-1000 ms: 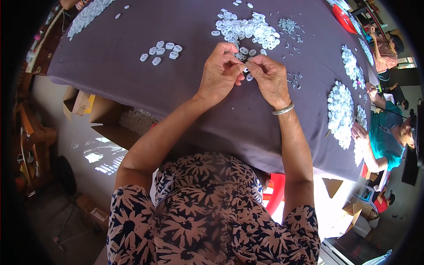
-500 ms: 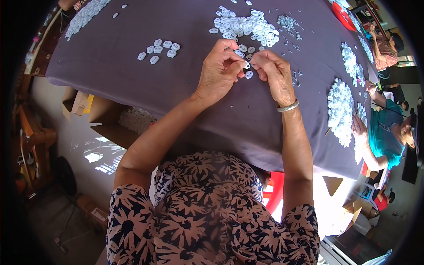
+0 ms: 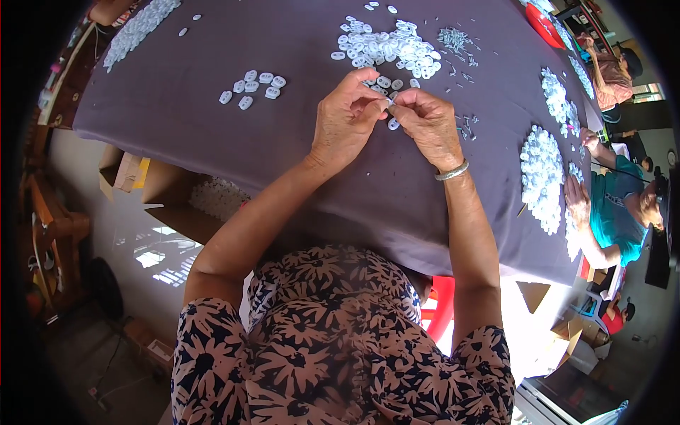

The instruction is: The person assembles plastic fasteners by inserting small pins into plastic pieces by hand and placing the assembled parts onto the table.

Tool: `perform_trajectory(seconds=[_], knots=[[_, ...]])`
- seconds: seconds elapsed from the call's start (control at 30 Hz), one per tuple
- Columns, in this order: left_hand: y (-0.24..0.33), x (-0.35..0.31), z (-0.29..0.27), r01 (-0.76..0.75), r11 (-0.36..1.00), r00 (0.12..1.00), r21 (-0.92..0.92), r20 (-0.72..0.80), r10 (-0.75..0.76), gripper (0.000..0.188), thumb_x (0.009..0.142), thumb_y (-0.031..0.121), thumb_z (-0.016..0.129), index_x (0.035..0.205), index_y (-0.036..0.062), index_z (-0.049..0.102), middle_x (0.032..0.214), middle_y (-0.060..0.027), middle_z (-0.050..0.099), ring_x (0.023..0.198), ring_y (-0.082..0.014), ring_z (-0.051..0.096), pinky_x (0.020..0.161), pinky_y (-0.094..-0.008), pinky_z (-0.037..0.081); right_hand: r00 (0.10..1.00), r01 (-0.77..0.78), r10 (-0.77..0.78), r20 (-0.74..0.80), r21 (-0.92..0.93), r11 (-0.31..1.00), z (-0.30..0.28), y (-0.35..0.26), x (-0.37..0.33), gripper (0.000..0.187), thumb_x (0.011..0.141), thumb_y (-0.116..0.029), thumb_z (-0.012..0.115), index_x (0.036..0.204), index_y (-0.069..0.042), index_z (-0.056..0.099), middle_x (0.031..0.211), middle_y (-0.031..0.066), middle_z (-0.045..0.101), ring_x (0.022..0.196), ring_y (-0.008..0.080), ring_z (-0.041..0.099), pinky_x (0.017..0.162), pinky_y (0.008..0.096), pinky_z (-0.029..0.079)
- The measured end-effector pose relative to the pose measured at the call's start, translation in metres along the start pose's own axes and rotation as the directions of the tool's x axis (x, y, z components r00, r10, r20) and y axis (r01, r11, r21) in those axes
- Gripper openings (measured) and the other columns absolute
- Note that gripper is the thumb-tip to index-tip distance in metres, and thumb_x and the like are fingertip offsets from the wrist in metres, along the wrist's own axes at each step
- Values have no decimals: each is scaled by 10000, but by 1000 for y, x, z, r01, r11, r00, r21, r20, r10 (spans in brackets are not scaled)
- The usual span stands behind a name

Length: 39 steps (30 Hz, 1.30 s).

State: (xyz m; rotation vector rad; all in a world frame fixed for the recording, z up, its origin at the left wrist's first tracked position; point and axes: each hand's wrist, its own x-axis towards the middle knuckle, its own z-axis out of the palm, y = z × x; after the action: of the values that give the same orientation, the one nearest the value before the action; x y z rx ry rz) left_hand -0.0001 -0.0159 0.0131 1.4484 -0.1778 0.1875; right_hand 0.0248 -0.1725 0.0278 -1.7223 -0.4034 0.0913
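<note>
My left hand (image 3: 343, 122) pinches a small white oval plastic piece (image 3: 389, 102) between thumb and fingertips, above the dark cloth. My right hand (image 3: 430, 129), a silver bangle at its wrist, is closed with thumb and fingers meeting at that same piece; anything tiny in its pinch is hidden. Just beyond the fingertips lie a few loose oval pieces (image 3: 383, 82), and one more (image 3: 394, 124) rests below them. Farther off is a heap of white oval pieces (image 3: 389, 48). Small metal screws or pins (image 3: 454, 40) are scattered beside that heap.
Several white pieces (image 3: 251, 86) form a separate group at left. A long white heap (image 3: 142, 32) lies far left. On the right, a co-worker's hand (image 3: 577, 202) is beside another heap (image 3: 542, 177). A red tray (image 3: 544, 27) stands far right; a cardboard box (image 3: 177, 202) is below the table edge.
My right hand has moved left and turned inward, its fingertips now against the piece in my left hand. The left hand has shifted only slightly.
</note>
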Motion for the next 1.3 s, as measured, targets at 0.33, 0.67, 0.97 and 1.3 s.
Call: perform_trajectory(seconds=[0.33,0.67,0.97,1.3], knots=[[-5,3,-2,-54,999,998,-5,-38,54,329,808,-25,606,1122,9,516,798,-54,643,728,-78,595,688,-213,492,999,4,-4,44,10,1000,-9,-3,2,25,835,-32,630,856,-21,634,704,-67,555,611,1,439,521,165,351],[0,5,-5,-37,998,988,58,-150,45,268,818,-30,592,1073,-3,515,804,-58,635,713,-80,593,678,-210,484,972,176,-234,0,-658,733,-27,5,6,124,756,-52,694,871,-42,652,748,35,579,629,132,565,585,269,451],[0,4,-3,-31,999,991,18,-132,34,263,824,-28,588,1075,5,520,801,-54,633,718,-84,599,680,-212,485,970,221,-233,67,-638,738,-24,5,3,199,728,-45,718,910,-33,637,728,32,540,551,106,495,534,275,422],[0,4,-3,-41,999,989,28,-143,44,257,827,-27,588,1073,5,520,803,-61,631,711,-84,594,681,-209,488,960,214,-279,-31,-561,799,-24,6,6,144,769,12,647,907,-27,636,765,46,586,616,119,565,582,261,454]])
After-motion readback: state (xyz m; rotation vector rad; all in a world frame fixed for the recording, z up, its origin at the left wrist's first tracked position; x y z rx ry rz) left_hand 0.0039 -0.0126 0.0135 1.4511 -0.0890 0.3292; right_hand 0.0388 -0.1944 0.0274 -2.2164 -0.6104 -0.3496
